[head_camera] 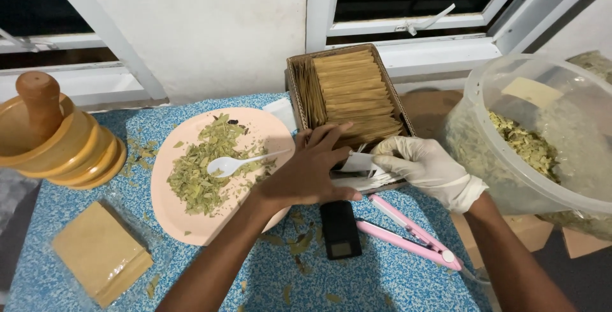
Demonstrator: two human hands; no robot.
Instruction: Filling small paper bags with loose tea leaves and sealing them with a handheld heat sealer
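Note:
My bare left hand (311, 168) and my right hand (428, 166), in a white glove, meet over a small white packet (358, 164) at the near end of a cardboard box (294, 89) filled with several brown paper sachets (354, 92). Both hands pinch the packet's edges. A pink plate (167, 197) to the left carries dried green leaves (204, 162) and a white plastic spoon (233, 164). Below the hands lie a small black scale (340, 229) and a pink flat-iron sealer (408, 230).
A wooden mortar with pestle (54, 135) stands at far left. A stack of brown sachets in clear wrap (101, 251) lies at front left. A big clear plastic tub of dried leaves (542, 137) sits at right. The blue speckled tablecloth (382, 280) has leaf crumbs.

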